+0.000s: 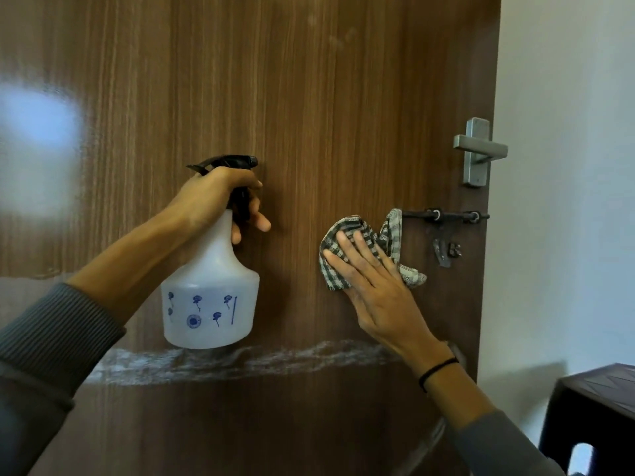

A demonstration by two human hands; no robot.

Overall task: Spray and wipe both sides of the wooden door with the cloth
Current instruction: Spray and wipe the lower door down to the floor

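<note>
currently wiping step: right hand [374, 290] flat, pressing cloth [360, 249] on door [309, 97] near latch edge; left hand [220, 197] grips spray bottle [211, 290]. next likely: wipe toward white streak [240, 362].

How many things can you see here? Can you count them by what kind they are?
Hands: 2 (left hand, right hand)
Cleaning things: 2 (translucent white plastic spray bottle, green-and-white striped cloth)
Door fittings: 2 (silver metal lever handle, dark metal sliding bolt)
Doors: 1 (brown wooden door)
Stools: 1 (dark brown plastic stool)
Total: 8
</note>
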